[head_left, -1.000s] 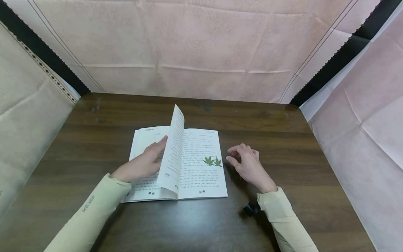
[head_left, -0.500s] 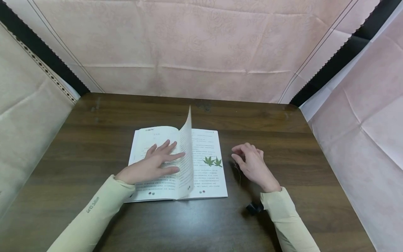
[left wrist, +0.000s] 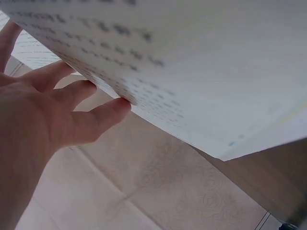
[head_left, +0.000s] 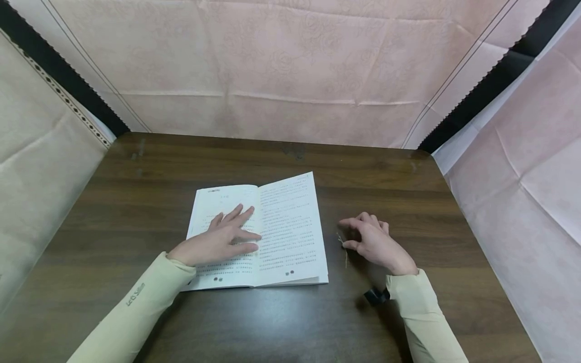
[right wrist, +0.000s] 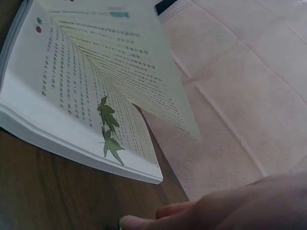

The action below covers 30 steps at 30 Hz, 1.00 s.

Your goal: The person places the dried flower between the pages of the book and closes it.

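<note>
An open book (head_left: 290, 232) lies on the brown table, its pages full of small print. My left hand (head_left: 222, 239) rests on the left page with fingers spread; in the left wrist view its fingertips touch the paper. The right-hand page slopes slightly, its far corner lifted off the pages below. Two green pointed leaves (right wrist: 109, 129) show beneath the raised page in the right wrist view; in the head view that page hides them. To the book's right hovers my right hand (head_left: 379, 245), thumb and fingers loosely bent and apart. By its thumb tip is a thin pale thread-like thing (head_left: 346, 258).
The wooden table (head_left: 254, 327) extends around the book. Pale patterned cloth (head_left: 281, 75) hangs behind it and at both sides, with dark bands at the corners. A small black device (head_left: 374, 296) sits at the right wrist.
The page has turned from standing upright over to the right, covering the leaves. My left hand has spread flat on the left page. My right hand has drifted right, uncovering the thread-like thing.
</note>
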### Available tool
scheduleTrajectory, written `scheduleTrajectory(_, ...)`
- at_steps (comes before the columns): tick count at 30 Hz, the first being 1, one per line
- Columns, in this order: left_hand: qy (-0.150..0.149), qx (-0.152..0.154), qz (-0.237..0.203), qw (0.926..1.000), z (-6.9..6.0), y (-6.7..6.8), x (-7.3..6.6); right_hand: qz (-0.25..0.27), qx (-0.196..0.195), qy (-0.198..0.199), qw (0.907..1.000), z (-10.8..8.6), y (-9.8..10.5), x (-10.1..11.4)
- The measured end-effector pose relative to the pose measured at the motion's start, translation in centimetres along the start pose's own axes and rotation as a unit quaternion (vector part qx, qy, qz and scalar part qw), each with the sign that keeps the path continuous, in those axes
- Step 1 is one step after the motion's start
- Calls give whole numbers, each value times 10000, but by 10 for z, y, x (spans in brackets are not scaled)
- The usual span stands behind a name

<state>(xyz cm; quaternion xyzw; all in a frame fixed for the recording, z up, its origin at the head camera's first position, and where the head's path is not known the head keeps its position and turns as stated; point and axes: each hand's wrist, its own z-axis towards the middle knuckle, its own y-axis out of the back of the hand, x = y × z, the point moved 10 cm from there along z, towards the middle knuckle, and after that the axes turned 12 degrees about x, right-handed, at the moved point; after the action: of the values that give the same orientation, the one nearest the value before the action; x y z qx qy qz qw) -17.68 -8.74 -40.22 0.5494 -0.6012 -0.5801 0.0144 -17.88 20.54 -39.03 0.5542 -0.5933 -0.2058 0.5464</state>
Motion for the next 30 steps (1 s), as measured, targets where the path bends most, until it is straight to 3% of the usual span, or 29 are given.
scheduleTrajectory(14, 120, -84, -93, 9998, -1, 0, -2, -87, 29, -47, 9999, 5, -3, -2)
scheduleTrajectory(30, 63, -147, -4, 9999, 0, 0, 0, 26, 118, -58, 9999, 15, -6, -4)
